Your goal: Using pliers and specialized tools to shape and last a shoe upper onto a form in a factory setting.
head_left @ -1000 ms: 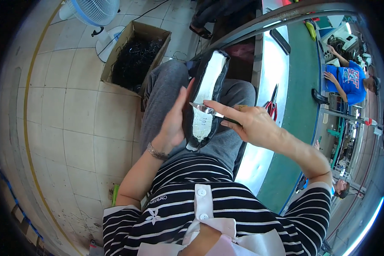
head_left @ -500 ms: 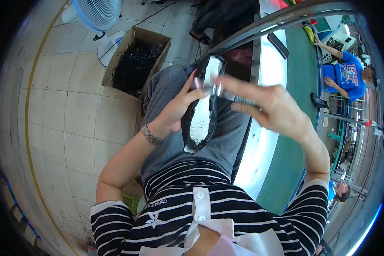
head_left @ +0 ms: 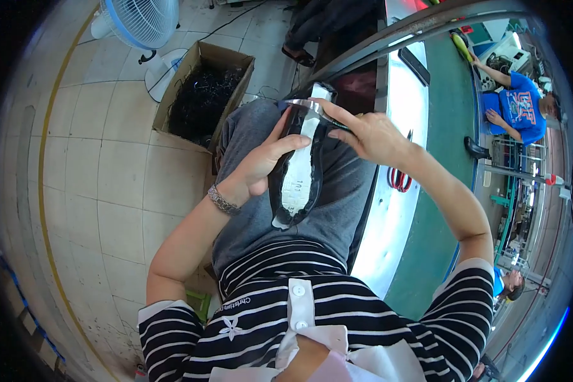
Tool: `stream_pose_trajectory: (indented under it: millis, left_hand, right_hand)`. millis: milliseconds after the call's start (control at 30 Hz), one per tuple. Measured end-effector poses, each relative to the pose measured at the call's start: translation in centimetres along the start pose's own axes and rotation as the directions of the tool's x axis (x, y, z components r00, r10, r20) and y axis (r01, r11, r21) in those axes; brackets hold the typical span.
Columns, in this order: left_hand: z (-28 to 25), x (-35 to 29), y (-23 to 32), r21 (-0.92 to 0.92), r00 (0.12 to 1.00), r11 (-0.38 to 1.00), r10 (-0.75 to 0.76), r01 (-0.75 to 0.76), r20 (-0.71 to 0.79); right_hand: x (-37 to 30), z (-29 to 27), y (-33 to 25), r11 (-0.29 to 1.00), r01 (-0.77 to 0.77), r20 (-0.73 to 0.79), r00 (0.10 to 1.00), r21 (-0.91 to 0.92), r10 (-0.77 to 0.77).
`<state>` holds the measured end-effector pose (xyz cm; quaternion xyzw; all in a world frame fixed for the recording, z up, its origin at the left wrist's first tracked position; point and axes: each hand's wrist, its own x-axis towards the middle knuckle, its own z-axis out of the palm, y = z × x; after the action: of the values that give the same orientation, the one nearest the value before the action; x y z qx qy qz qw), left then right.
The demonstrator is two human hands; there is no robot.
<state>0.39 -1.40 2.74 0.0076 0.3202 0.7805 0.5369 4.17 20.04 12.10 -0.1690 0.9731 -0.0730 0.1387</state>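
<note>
A black shoe upper on a last lies sole side up across my lap, its pale insole (head_left: 297, 177) showing and the black edge folded in around it. My left hand (head_left: 265, 160) grips the shoe from the left, thumb pressed on the insole. Closed around a steel hand tool with a curved, tapered head (head_left: 304, 103), my right hand (head_left: 369, 132) is at the shoe's far part. The tool's head lies across the insole there, its tip toward the left edge. Fingers hide most of its handle.
Red-handled scissors (head_left: 399, 180) and a dark, phone-like slab (head_left: 414, 66) lie on the metal ledge (head_left: 388, 223) at right. Beyond runs a green belt (head_left: 420, 254) with a black shoe (head_left: 475, 150); a person in blue (head_left: 522, 105) works there. A carton of black scraps (head_left: 205, 95) and a fan (head_left: 143, 22) stand at left.
My right hand has moved left and slightly away from me with the tool, whose head has shifted to the shoe's far part. The scissors have come into sight. My left hand stays on the shoe.
</note>
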Motion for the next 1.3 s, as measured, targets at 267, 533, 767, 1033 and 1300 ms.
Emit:
stream_pose_trajectory:
  millis: [267,533,767,1033,1300]
  left_hand:
    - [0.0,-0.2,1.1,0.049,0.995,0.993,-0.104,0.104,-0.003]
    - [-0.9,-0.3,0.5,0.083,0.995,0.992,-0.095,0.093,0.015]
    - [-0.6,-1.9,-3.1,-0.376,0.996,0.926,0.060,-0.029,0.072]
    - [0.2,-2.1,-3.9,-0.068,0.985,0.986,0.148,-0.154,-0.090]
    - [0.2,-2.1,-3.1,0.027,0.990,0.992,0.126,-0.125,-0.058]
  right_hand:
    - [-0.7,-0.5,-1.9,0.996,-0.065,0.102,0.993,0.063,0.059]
    - [-1.0,-1.2,-3.4,0.964,0.092,-0.163,0.985,0.250,-0.051]
    - [-0.8,-1.1,-2.5,0.996,-0.083,0.195,0.978,0.034,0.075]
    - [-1.0,-3.3,-4.8,0.999,0.031,0.043,0.999,0.018,-0.032]
    - [-1.2,-1.6,-3.9,0.986,0.132,0.071,0.990,-0.105,-0.125]
